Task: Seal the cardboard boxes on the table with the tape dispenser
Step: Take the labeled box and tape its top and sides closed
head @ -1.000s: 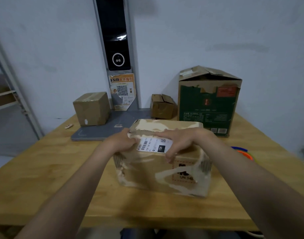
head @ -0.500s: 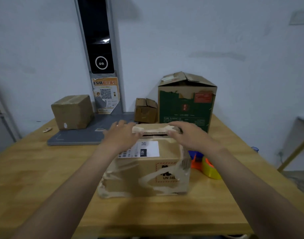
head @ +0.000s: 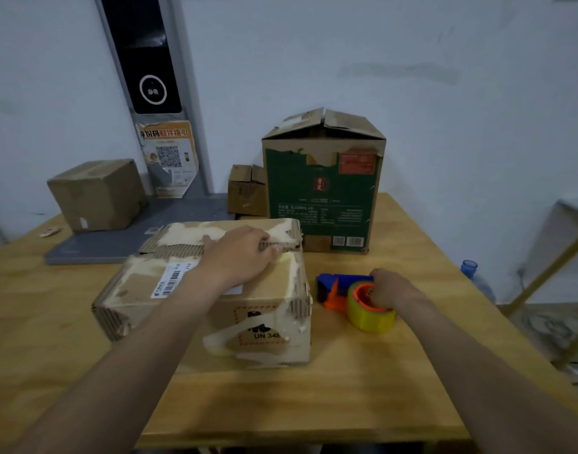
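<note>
Our left hand (head: 238, 258) lies flat, fingers spread, pressing the top flaps of the worn cardboard box (head: 215, 309) at the middle of the desk (head: 363, 398). Our right hand (head: 392, 290) curls around the tape dispenser (head: 349, 294), which rests on the desk just right of that box. Behind stand a tall green box (head: 323, 191) with loose flaps, a small box (head: 246, 191) beside it, and a brown box (head: 97, 194) far left.
</note>
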Available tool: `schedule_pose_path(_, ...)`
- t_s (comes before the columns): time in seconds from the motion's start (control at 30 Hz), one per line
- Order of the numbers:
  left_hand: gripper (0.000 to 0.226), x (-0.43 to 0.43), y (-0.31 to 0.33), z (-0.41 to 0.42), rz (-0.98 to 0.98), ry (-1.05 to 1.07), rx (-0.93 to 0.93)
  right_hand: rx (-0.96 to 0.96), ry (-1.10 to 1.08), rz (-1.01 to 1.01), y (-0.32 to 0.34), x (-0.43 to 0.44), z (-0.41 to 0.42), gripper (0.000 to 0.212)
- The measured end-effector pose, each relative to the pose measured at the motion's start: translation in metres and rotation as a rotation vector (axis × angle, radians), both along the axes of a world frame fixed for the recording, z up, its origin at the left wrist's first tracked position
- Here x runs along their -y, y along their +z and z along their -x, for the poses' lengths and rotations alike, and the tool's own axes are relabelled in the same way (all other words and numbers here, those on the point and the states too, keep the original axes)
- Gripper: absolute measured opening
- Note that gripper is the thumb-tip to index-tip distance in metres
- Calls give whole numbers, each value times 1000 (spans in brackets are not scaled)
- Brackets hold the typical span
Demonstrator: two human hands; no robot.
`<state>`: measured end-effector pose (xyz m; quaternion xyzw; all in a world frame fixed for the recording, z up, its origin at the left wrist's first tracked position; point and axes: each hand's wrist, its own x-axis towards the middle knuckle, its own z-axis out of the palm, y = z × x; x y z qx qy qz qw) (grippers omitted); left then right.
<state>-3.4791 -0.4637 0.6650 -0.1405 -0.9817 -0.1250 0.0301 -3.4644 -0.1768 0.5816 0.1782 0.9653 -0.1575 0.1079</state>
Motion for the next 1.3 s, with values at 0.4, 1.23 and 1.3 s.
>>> schedule_pose_path(0.4,28,33,27,14,-74,4,-120,-646,-36,311,93,32,7,46)
schedule_pose_path(1.23,29,146,77,52,-1165,26,493,-928,299,444,136,200,32,56)
schedule_pose_path(1.3,34,146,76,54,-1159,64,489,-930,293,436,134,204,34,57)
